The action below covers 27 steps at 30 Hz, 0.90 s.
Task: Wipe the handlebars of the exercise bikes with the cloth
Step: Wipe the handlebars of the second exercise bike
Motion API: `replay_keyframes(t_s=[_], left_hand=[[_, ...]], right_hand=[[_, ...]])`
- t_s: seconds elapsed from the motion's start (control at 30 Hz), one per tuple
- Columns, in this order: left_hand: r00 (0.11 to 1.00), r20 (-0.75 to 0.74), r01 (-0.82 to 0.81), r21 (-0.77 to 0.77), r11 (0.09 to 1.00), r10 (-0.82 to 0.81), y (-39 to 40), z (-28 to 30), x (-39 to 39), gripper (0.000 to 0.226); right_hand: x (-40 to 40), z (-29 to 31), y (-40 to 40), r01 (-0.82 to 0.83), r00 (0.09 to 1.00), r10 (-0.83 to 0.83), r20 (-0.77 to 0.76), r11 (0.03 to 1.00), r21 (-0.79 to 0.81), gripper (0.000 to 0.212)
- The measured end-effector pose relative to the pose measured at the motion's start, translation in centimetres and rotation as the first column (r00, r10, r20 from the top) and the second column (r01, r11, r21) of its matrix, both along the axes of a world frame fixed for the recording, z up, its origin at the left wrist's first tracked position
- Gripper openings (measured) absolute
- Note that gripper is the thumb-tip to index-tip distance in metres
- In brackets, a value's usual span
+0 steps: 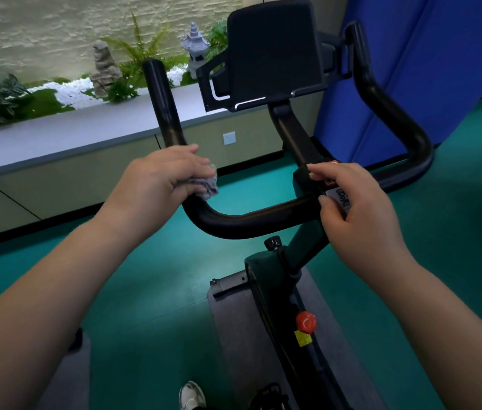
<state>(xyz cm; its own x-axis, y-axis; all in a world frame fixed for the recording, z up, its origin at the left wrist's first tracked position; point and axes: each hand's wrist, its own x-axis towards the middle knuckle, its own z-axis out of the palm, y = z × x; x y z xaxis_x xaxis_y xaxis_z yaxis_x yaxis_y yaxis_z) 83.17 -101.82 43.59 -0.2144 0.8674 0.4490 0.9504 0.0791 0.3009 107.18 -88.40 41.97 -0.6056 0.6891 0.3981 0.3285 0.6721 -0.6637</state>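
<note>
**Cloth pressed to the left bend of the bike's handlebar**

Green flooring (151, 279) is seen spreading wide and bare to the left of the exercise bike (281, 291), bounded at the far side by a long low ledge (65, 134) with plants and white pebbles behind it. A blue panel (429, 69) closes off the right side, just beyond the right horn of the bar. A grey mat (234, 329) is laid under the bike frame, its left edge running beside a white shoe (191, 395).

The black handlebars (251, 216) are seen looping from the centre stem out to two upright horns, with a dark console (272, 51) mounted above. The left hand (160, 176) is closed over a grey cloth (205, 183), which is pressed against the lower bend of the left horn. The right hand (358, 208) is rested at the centre clamp, fingers loosely curled and holding nothing. A white QR-code label (341, 197) is partly covered there; no writing can be read. A red knob (305, 321) with a yellow sticker (303, 338) sits lower on the frame.
</note>
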Motion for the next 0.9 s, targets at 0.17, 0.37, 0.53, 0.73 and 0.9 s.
replay_keyframes(t_s=[0.17,0.37,0.53,0.73,0.9], left_hand=[[0.995,-0.014,-0.102,0.028,0.994,0.102,2.0,0.6,-1.8,0.028],[0.991,0.071,-0.122,0.072,0.990,0.117,-0.4,0.1,0.9,0.033],[0.954,0.282,-0.128,0.071,0.989,0.103,-4.7,0.0,3.7,0.032],[0.792,0.389,-0.523,0.036,0.851,0.470,-13.4,-2.8,3.5,0.023],[0.646,0.289,-0.702,-0.138,0.699,0.706,-20.8,-5.3,1.6,0.027]], right_hand=[[-0.4,0.4,-0.2,0.020,1.000,-0.021,0.014,1.000,0.006,0.043],[-1.2,1.0,-1.8,-0.038,0.999,0.038,-0.037,0.999,0.010,0.038],[-2.8,1.1,-4.2,-0.173,0.971,0.184,-0.149,0.981,0.085,0.034],[-6.4,0.3,-8.5,-0.435,0.877,0.440,-0.194,0.898,0.070,0.031],[-10.1,-2.2,-13.4,-0.584,0.811,0.581,0.067,0.811,0.037,0.027]])
